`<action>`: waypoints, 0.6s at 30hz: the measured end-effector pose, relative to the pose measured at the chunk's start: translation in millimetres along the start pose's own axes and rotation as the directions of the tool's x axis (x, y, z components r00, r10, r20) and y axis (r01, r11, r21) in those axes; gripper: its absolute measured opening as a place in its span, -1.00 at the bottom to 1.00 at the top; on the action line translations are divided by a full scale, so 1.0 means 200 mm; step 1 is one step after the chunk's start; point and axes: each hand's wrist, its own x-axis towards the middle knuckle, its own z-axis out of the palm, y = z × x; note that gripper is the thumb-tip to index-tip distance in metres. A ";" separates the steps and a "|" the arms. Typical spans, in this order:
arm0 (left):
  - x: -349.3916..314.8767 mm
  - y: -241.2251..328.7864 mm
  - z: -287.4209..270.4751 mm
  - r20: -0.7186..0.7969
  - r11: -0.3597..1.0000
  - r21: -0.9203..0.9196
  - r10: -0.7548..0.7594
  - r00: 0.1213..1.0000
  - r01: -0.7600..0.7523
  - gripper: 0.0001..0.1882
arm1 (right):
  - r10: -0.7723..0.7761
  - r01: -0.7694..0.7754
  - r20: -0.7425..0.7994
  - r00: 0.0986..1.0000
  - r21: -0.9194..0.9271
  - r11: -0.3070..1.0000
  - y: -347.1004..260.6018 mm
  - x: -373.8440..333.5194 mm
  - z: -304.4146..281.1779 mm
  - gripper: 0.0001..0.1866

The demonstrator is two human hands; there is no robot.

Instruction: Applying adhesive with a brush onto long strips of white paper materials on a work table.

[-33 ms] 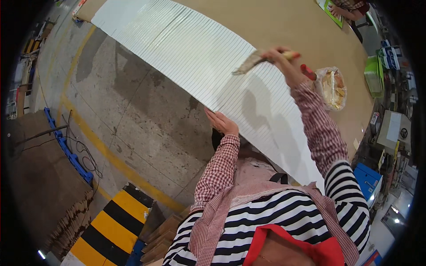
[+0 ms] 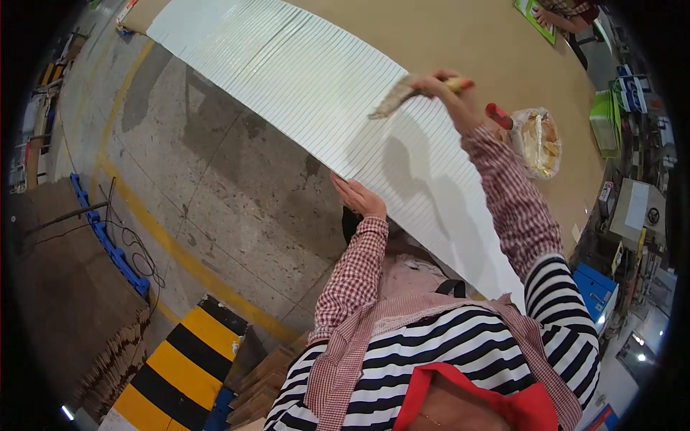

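Bristles splayed and greyish, a brush (image 2: 402,93) with a pale yellow handle was gripped in the right hand (image 2: 444,86), the fingers closed around the handle and the brush head angled down to the left so that it touched, or very nearly touched, the white ribbed sheet (image 2: 287,79). That arm was stretched well forward, its red-checked sleeve (image 2: 514,197) running back toward the striped top at the lower edge. Just beyond the right wrist stood a clear plastic bag or tub (image 2: 539,144) holding something yellowish-brown (paste or glue by its look, though I could not tell which), and a red handle (image 2: 498,115) stuck out of it toward the hand. The left hand (image 2: 359,197) lay open and flat, fingers together, pressed on the near edge of the same sheet, well below and to the left of the brush; its forearm was bent at the elbow and came up from the body. The sheet lay long and slanted along the near side of a brown table (image 2: 460,36), its edge hanging past the table over the grey concrete floor (image 2: 237,194). Farther off, a yellow line (image 2: 172,248) crossed the floor, a black-and-yellow striped block (image 2: 180,359) sat at lower left, and green boxes (image 2: 604,122) stood at the table's right.
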 end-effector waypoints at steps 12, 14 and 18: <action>0.02 -0.03 -0.01 -0.001 0.999 -0.003 -0.042 0.999 0.042 -0.41 | 0.030 -0.033 -0.045 0.999 -0.065 0.997 0.18 -0.20 -0.02 -0.81; 0.02 -0.02 -0.01 -0.004 1.000 -0.019 -0.026 1.000 0.026 -0.41 | 0.012 -0.015 -0.076 0.997 -0.039 0.999 0.11 -0.16 0.03 -0.81; -0.01 -0.02 0.00 0.009 0.996 -0.043 -0.082 0.997 0.083 -0.40 | -0.072 0.076 -0.110 0.991 0.031 0.997 0.17 -0.02 0.09 -0.77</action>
